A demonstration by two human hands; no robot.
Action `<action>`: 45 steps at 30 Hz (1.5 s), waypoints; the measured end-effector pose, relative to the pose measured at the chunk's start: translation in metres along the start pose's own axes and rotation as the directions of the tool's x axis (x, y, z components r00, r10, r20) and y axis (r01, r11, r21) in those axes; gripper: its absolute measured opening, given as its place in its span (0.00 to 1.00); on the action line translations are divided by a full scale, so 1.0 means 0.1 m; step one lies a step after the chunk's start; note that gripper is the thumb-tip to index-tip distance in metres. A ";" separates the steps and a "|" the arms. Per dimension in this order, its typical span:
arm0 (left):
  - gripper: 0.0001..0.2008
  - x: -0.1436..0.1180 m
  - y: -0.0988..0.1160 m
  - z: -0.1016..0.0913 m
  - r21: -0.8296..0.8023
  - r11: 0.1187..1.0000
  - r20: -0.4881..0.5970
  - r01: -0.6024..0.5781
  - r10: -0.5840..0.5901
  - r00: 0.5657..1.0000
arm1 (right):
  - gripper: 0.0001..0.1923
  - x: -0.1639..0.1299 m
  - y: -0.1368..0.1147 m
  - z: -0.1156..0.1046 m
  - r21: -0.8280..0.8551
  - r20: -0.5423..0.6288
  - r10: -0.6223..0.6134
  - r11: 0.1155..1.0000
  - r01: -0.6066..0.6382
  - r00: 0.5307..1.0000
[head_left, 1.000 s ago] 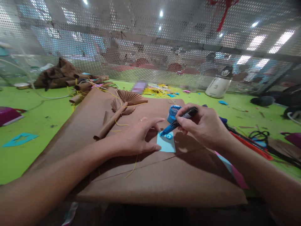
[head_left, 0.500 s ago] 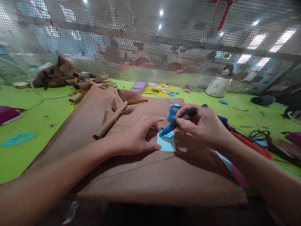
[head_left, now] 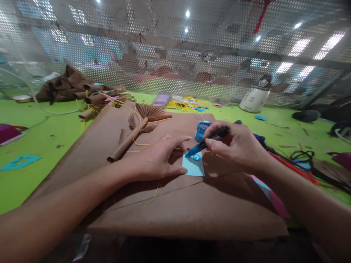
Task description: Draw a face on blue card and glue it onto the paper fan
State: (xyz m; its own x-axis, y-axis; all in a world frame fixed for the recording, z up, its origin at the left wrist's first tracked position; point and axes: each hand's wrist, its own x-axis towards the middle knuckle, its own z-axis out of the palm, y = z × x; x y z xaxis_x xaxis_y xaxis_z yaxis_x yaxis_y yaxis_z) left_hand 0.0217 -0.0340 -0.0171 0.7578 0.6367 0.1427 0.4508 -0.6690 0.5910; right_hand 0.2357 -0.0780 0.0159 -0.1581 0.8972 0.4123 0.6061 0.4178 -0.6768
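Note:
My right hand (head_left: 237, 146) grips a black-handled tool with a blue tip (head_left: 204, 144), its tip touching the top of a small light-blue paper square (head_left: 194, 167). A blue curl (head_left: 196, 157) lies on that square. My left hand (head_left: 160, 159) rests flat on the brown kraft paper sheet (head_left: 175, 204), thumb and fingers pressing the square's left edge. A small blue pot (head_left: 202, 130) stands just behind the tool.
A folded brown paper fan on a rolled stem (head_left: 139, 126) lies behind my left hand. Brown paper rolls (head_left: 90, 98) and yellow strands litter the green table (head_left: 41, 135). A white bottle (head_left: 256, 98) stands far right; cables (head_left: 304, 160) and coloured scraps lie at the right.
My right hand and the tool have shifted very slightly left over the blue square. My left hand has stayed in place.

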 end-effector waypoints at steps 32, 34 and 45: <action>0.36 0.00 0.00 0.00 0.008 1.000 -0.015 0.028 -0.028 0.999 | 0.03 0.05 0.10 -0.11 0.071 0.106 0.014 0.997 -0.021 0.994; 0.35 0.00 -0.01 0.00 0.005 1.000 -0.020 0.016 -0.016 1.000 | 0.02 0.05 0.10 -0.12 0.098 0.072 0.014 0.995 -0.021 0.997; 0.36 0.01 0.00 -0.02 0.028 0.999 0.001 -0.017 0.017 1.000 | 0.01 0.14 0.14 -0.23 0.544 -0.151 0.196 0.835 -0.084 0.969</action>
State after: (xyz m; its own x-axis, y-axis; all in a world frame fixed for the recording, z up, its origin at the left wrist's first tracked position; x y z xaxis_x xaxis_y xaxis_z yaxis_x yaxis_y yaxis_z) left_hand 0.0216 -0.0330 -0.0156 0.7658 0.6248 0.1521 0.4508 -0.6902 0.5660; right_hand 0.2600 -0.0626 0.0260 0.0832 0.9294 0.3595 0.0952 0.3517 -0.9313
